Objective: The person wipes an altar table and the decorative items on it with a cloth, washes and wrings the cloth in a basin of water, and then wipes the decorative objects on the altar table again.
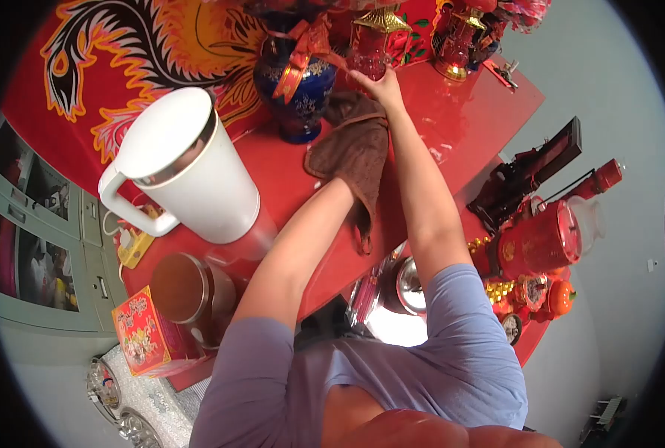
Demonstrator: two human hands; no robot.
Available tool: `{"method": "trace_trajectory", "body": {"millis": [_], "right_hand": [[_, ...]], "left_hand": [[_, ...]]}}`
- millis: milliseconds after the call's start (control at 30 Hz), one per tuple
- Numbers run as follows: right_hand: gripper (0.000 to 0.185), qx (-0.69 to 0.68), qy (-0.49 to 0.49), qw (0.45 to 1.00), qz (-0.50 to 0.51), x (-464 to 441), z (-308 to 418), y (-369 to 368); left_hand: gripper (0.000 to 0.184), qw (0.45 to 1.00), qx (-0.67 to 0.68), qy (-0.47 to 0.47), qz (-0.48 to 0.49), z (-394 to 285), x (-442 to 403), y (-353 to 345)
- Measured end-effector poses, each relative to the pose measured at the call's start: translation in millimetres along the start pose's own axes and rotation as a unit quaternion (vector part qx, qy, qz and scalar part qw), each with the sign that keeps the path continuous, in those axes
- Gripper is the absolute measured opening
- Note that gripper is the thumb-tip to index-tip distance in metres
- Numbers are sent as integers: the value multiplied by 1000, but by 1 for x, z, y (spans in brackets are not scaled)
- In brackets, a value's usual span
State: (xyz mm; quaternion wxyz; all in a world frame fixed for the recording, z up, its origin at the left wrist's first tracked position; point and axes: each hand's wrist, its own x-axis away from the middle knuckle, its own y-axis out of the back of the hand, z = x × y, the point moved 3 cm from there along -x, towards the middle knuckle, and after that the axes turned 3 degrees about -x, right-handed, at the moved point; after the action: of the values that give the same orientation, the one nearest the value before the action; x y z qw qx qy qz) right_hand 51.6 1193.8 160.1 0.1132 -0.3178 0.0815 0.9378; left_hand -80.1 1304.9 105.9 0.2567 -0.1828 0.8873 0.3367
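A brown cloth (359,153) is draped over my left hand, whose fingers are hidden beneath it. The cloth lies against the red table beside the blue vase (295,101), which has a red-orange ribbon (306,52) tied round its neck. My right hand (383,88) reaches to the lower part of a red glass lamp (370,56) with a gold top. Its thumb and a finger sit on either side of the lamp, closed round its base.
A white lidded jug (198,175) and a brown-lidded canister (190,291) stand on the left of the red table (452,119). Another red and gold lamp (456,56) is at the back right. Near my right arm are a red container (538,239) and a dark stand (527,175).
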Motion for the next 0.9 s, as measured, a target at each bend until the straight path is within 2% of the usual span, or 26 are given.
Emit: {"method": "trace_trajectory", "body": {"millis": [133,300,700,900], "right_hand": [[85,157,-77,984,-39,4,-5,3],[79,259,-120,957,-39,3,14,2],[81,231,-123,965,11,-9,0,10],[73,134,-107,985,36,-17,-23,12]], "left_hand": [[32,999,-32,4,-18,-2,-19,-18],[32,998,-48,2,-34,-6,-21,-31],[32,999,-39,0,-29,32,-84,-48],[32,999,-34,9,-32,43,-131,-68]]}}
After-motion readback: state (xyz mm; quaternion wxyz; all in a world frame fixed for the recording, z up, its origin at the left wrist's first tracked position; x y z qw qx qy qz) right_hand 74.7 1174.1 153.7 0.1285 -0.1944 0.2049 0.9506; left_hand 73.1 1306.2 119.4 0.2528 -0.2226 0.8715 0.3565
